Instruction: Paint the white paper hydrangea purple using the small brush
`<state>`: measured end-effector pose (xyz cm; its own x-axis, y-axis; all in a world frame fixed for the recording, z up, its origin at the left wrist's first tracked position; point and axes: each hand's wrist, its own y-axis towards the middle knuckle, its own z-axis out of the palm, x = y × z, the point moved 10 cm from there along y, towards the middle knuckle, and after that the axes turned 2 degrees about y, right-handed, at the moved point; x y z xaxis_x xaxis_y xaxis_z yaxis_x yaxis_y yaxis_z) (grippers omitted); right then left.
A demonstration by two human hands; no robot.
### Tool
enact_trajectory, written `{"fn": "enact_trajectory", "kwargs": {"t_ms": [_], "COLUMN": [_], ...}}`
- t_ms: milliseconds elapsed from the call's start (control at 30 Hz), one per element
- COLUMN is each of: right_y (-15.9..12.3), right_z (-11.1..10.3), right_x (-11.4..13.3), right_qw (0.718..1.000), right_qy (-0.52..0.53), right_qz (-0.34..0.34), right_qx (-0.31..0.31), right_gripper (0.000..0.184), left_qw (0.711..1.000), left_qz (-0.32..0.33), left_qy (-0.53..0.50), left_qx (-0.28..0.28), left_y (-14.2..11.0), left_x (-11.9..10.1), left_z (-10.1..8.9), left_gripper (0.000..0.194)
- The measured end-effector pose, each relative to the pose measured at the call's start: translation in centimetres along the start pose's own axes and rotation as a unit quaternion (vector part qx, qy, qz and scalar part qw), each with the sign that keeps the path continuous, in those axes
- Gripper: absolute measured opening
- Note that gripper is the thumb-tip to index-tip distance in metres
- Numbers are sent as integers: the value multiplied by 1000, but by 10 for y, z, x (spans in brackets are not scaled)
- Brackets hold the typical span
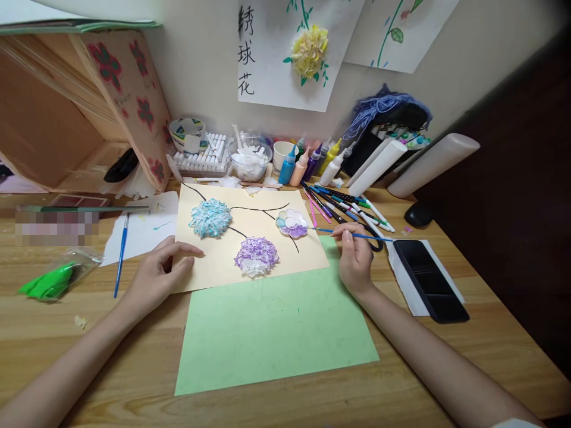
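Observation:
My right hand (pixel 355 260) pinches a thin blue paintbrush (pixel 368 236), its tip at the purple paint on the right of a white flower-shaped palette (pixel 291 223). The palette lies on a cream sheet (pixel 214 267) with black drawn branches. My left hand (pixel 163 267) rests on the sheet's left edge, fingers apart and holding nothing. On the sheet sit a blue-and-white ruffled paper flower (pixel 210 217) and a second paper flower (pixel 256 257), purple above and white along its lower edge. Part of a green sheet (pixel 276 333) lies under the cream one.
Paint bottles (pixel 307 163), a bowl of white paper scraps (pixel 250 159) and a marker tray (pixel 203 156) line the wall. Pens (pixel 348 205) and a phone (pixel 430 279) lie on the right. Another blue brush (pixel 121 255) and a green bag (pixel 51 280) lie left.

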<state>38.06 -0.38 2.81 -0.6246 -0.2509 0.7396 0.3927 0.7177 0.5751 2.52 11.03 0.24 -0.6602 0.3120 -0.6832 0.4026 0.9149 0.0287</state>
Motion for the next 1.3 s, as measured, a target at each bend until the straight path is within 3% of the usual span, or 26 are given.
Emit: {"fn": "enact_trajectory", "kwargs": {"t_ms": [133, 333, 400, 533, 633, 1300], "right_y": [1, -4, -12, -36, -51, -50], "right_z": [1, -10, 0, 36, 53, 65], "right_x": [0, 22, 36, 60, 73, 66], "right_qw": [1000, 996, 994, 978, 960, 952], "right_qy": [8, 48, 85, 151, 139, 121], "right_qz": [-5, -53, -64, -61, -94, -66], "right_qx": [6, -55, -19, 133, 225, 272], "right_gripper": [27, 27, 25, 27, 27, 28], "left_qw": [1000, 1000, 1000, 1000, 1000, 1000], "left_qz": [3, 5, 3, 11, 8, 5], "left_qy": [3, 0, -4, -7, -15, -26], "left_qx": [5, 9, 3, -4, -3, -10], "left_y": [1, 0, 0, 1, 0, 0], "left_x": [0, -1, -3, -8, -10, -12], "left_z": [1, 2, 1, 0, 0, -1], "left_gripper": [24, 25, 24, 23, 23, 23]}}
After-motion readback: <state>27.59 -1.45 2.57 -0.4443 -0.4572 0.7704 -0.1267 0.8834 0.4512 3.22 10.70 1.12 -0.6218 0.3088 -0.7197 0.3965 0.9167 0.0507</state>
